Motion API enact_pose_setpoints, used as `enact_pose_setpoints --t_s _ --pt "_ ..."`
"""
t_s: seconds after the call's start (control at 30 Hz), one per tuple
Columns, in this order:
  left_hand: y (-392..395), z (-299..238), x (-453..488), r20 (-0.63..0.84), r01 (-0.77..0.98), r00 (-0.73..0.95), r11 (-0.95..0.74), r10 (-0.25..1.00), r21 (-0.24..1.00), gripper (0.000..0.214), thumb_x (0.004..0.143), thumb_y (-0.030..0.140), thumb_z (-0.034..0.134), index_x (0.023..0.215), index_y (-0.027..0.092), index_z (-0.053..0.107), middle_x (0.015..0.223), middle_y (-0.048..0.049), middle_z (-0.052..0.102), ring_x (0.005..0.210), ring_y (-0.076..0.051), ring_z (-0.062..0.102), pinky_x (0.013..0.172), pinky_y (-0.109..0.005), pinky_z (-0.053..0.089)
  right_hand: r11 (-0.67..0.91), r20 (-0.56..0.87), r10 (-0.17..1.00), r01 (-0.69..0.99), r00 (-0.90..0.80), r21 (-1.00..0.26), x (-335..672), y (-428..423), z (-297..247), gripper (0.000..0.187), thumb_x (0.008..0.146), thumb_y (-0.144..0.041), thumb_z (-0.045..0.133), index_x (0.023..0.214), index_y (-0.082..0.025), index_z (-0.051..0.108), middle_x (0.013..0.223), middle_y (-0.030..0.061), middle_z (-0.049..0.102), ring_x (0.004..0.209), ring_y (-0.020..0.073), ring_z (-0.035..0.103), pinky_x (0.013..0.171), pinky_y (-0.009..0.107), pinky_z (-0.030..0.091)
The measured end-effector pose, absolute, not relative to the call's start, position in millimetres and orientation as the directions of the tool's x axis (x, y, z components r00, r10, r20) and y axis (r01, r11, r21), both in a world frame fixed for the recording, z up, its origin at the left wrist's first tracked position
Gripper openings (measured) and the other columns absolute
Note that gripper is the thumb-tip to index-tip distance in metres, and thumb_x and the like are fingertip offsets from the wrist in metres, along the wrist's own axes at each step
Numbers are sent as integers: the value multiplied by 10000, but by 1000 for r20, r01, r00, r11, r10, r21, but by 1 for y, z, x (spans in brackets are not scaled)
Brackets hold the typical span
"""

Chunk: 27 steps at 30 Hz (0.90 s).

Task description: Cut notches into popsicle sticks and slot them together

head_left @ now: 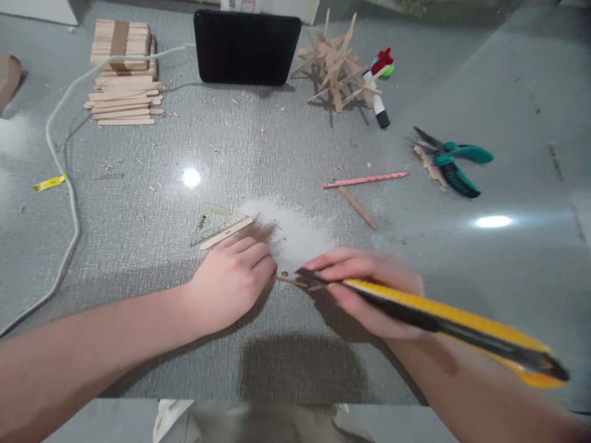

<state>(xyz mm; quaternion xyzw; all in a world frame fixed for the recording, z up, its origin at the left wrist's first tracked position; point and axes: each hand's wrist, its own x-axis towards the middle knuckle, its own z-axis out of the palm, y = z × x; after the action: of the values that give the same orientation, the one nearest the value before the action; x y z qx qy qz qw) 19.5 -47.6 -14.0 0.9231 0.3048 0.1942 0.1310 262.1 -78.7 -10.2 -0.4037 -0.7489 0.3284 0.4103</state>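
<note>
My right hand [376,277] is closed around a yellow and black utility knife [443,326], whose handle slants back past my wrist. Its blade points left and meets or overlaps the right end of a thin wooden stick [290,281]; contact is hard to judge. My left hand [237,277] is closed on the stick's other end, with the fingertips partly hidden. A small dark round bit [285,274] lies just above the stick. White powder [300,231] is spread beyond both hands. Touching or close to my left knuckles are a popsicle stick [226,234] and a clear set square [215,221].
Bundled popsicle sticks [138,46] and loose ones [124,101] lie back left, near a white cable [69,123]. A black tablet-like device [247,49] stands behind. To the right are a stick structure [337,64], a glue tube or marker [376,101], a pink pencil [364,179] and green-handled pliers [455,160].
</note>
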Motion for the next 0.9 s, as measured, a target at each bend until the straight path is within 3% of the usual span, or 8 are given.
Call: enact_pose_setpoints --t_s 0.13,0.2,0.27,0.33,0.43,0.57,0.73,0.9 --pt "-54 0 11 513 334 806 -942 295 17 189 919 92 607 800 118 751 828 -91 740 687 -188 669 460 -305 491 356 378 925 421 -32 -834 272 -79 -15 176 984 -332 543 1024 -270 703 991 69 734 971 247 734 864 436 625" --pt "-57 9 8 645 197 763 -964 37 -178 224 887 71 664 713 170 765 757 -51 735 644 -154 662 375 -248 437 397 433 900 495 -47 -773 274 -80 -15 264 992 -402 503 1062 -255 711 1032 98 709 993 268 719 846 453 622" --pt "-58 17 8 680 69 731 -983 -65 -168 375 859 -10 648 576 225 723 630 12 690 525 -95 604 304 -176 367 487 511 850 561 -128 -670 274 -83 -11 265 978 -382 517 1090 -242 712 1087 118 688 977 266 716 796 428 625" --pt "-58 25 11 596 -7 802 -998 26 54 476 858 -62 584 508 246 681 551 50 646 431 -58 543 263 -128 316 577 578 789 573 -208 -582 271 -86 -7 212 949 -254 558 1105 -235 700 1120 125 693 939 241 727 748 378 628" --pt "-57 33 16 384 63 902 -942 195 329 501 874 -54 536 529 272 695 540 66 643 401 -50 540 260 -117 336 687 613 718 481 -331 -545 269 -91 -2 295 904 -65 567 1133 -221 667 1077 111 748 887 191 756 719 291 626" --pt "-61 36 16 247 144 927 -874 283 463 492 897 0 531 577 313 734 551 67 658 413 -68 567 274 -146 385 779 615 623 313 -483 -543 269 -95 -3 287 922 -75 522 1154 -203 632 987 88 781 817 149 767 652 233 600" --pt "-75 35 7 7 345 901 -726 433 595 464 940 97 498 712 365 801 641 41 723 504 -141 665 317 -231 486 831 649 545 238 -530 -503 265 -99 -4 271 896 -95 589 1149 -187 623 928 75 776 733 133 732 619 231 573" --pt "-96 33 -3 -84 465 847 -654 525 597 434 958 154 495 779 387 815 736 33 770 554 -179 705 366 -283 551 853 674 512 219 -532 -474 264 -104 -5 342 912 -80 593 1207 -249 628 943 35 771 645 118 687 548 233 542"
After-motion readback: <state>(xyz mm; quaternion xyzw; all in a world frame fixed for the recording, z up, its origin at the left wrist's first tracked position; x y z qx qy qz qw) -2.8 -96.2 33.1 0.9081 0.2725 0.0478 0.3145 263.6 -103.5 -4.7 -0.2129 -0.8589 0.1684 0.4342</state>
